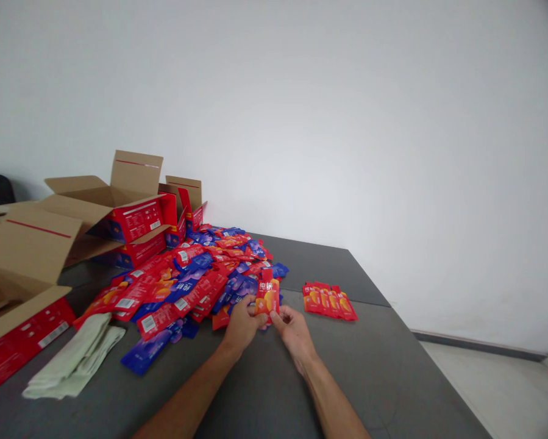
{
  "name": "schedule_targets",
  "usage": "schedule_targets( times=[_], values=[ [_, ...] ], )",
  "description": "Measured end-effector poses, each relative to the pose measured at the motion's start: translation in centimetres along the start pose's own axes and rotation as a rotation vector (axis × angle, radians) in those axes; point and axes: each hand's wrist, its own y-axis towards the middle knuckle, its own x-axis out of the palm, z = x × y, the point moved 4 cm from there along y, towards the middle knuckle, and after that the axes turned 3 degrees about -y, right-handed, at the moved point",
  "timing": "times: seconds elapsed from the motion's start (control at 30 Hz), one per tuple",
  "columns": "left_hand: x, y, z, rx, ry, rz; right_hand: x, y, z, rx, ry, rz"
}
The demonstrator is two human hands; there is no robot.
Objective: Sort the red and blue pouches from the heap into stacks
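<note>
"Bare forearms (195,384) reach over the dark surface (369,378). What's leftward?"
"Heaped sachets (195,292), running toward its far edge, some barcode-up."
"Beside those?"
"Left hand (244,326) and right hand (294,332) pinch one red sachet (267,296) low, perhaps keeping its characters, seemingly 纯粉, uncovered."
"Rightmost?"
"Overlapped row of red sachets (329,300) near the right edge, fronts up."

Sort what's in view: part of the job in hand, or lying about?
Likely in the job:
red packet, in the left hand and right hand
overlapping row of red packets
heap of red and blue packets

Seemingly lying about:
folded pale cloth
open cartons, untouched, role unclear
</note>
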Motion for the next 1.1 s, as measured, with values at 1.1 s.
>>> schedule_targets(
  times=[1.1],
  values=[
    [-0.2, -0.4, 2.2, 0.036, 0.097, -0.102, -0.2, -0.8, -3.5, -0.05, 0.117, -0.019]
  ],
)
